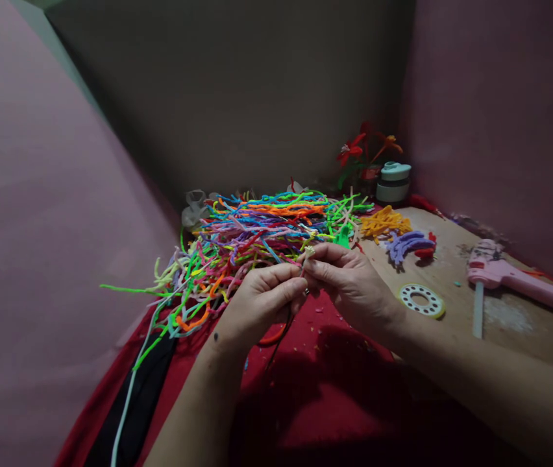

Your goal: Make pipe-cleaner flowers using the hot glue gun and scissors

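My left hand and my right hand meet in front of the pile, both closed in a pinch. Between their fingertips is a thin stem with a pale yellow tip, which looks like a small bunch of flower stamens. Its dark lower end hangs below my left hand. My right fingers grip just under the yellow tip, and my left fingers grip lower down. Right behind the hands lies a big heap of colourful pipe cleaners. An orange-red curved piece shows partly beneath my left hand.
On the brown board at right lie orange pieces, purple pieces, a white tape spool and a pink glue gun. A lidded jar and red flowers stand behind. Red cloth covers the front.
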### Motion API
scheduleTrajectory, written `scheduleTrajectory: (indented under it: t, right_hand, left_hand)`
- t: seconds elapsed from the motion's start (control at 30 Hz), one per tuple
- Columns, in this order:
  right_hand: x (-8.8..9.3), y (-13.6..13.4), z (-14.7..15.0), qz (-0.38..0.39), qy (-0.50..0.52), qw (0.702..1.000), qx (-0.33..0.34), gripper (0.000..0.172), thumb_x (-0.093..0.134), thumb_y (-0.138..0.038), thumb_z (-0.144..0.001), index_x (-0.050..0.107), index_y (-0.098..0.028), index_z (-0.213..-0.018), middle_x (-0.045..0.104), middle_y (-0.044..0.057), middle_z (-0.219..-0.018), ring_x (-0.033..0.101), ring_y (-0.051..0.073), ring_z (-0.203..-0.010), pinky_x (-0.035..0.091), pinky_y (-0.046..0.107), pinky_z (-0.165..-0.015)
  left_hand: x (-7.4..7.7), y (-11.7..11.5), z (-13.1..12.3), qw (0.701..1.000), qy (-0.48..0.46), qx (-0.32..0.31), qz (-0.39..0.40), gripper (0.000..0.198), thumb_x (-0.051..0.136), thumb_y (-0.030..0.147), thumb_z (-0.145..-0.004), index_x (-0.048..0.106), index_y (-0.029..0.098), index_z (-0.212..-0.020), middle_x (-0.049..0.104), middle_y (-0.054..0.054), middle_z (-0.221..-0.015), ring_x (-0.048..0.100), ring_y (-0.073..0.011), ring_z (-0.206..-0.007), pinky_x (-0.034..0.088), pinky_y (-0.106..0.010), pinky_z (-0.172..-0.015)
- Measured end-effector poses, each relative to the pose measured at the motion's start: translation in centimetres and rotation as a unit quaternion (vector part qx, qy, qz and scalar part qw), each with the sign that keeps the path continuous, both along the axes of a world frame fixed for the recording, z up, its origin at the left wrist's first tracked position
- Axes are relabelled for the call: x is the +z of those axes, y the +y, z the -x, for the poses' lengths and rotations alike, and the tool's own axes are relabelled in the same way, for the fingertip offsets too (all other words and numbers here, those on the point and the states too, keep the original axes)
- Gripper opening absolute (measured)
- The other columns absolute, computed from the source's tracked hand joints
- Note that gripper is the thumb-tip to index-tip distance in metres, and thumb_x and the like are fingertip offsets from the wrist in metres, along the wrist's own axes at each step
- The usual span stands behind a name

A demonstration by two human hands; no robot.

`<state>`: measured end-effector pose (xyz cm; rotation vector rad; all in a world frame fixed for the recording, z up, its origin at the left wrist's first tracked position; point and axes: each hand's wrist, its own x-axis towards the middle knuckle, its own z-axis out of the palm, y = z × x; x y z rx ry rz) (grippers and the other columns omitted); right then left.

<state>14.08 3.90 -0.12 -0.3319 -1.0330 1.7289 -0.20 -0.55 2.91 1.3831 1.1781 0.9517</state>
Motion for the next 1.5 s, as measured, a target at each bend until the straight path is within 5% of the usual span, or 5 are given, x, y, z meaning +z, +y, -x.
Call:
scheduleTrajectory:
  t: [0.7,1.03,1.3,1.5]
  right_hand:
    - [-0.6,0.3,0.4,0.009,0.033,0.999,-0.013,0.01,0.074,-0.026,-0.07,0.067,-0.02,-0.072,0.062,-0.003,-0.068,0.051,0.008,-0.055,0.041,0.023,-0.053]
    - [-0.4,0.6,0.5,-0.009,0.037,0.999,-0.009,0.011,0.074,-0.027,-0.07,0.066,-0.02,-0.071,0.06,-0.004,-0.064,0.047,0.007,-0.052,0.037,0.022,-0.05]
    - [-0.3,0.8,0.3,-0.012,-0.016,0.998,-0.056,0.014,0.073,-0.027,-0.067,0.062,-0.017,-0.067,0.055,-0.005,-0.059,0.045,0.007,-0.051,0.036,0.021,-0.051]
    - [0.2,0.5,0.6,-0.046,-0.07,0.993,-0.086,0.01,0.066,-0.024,-0.07,0.061,-0.017,-0.066,0.056,-0.004,-0.061,0.049,0.008,-0.053,0.041,0.022,-0.051]
  left_hand:
    - [-0.3,0.1,-1.2,0.996,0.01,0.042,-0.078,0.029,0.053,0.038,-0.085,0.058,0.014,-0.069,0.03,0.007,-0.05,0.025,-0.0033,-0.043,0.019,-0.018,-0.039]
    - [-0.5,0.2,-1.4,0.997,-0.009,0.058,-0.053,0.03,0.054,0.042,-0.083,0.057,0.015,-0.069,0.028,0.008,-0.048,0.021,-0.0034,-0.04,0.017,-0.018,-0.038]
    - [-0.3,0.4,-1.5,0.983,0.097,0.088,-0.131,0.023,0.061,0.038,-0.077,0.065,0.015,-0.076,0.046,0.004,-0.053,0.036,-0.0075,-0.047,0.028,-0.019,-0.044]
    - [-0.9,0.6,-1.6,0.974,0.063,0.148,-0.159,0.015,0.065,0.033,-0.075,0.063,0.018,-0.079,0.058,0.001,-0.06,0.047,-0.0096,-0.05,0.038,-0.02,-0.048]
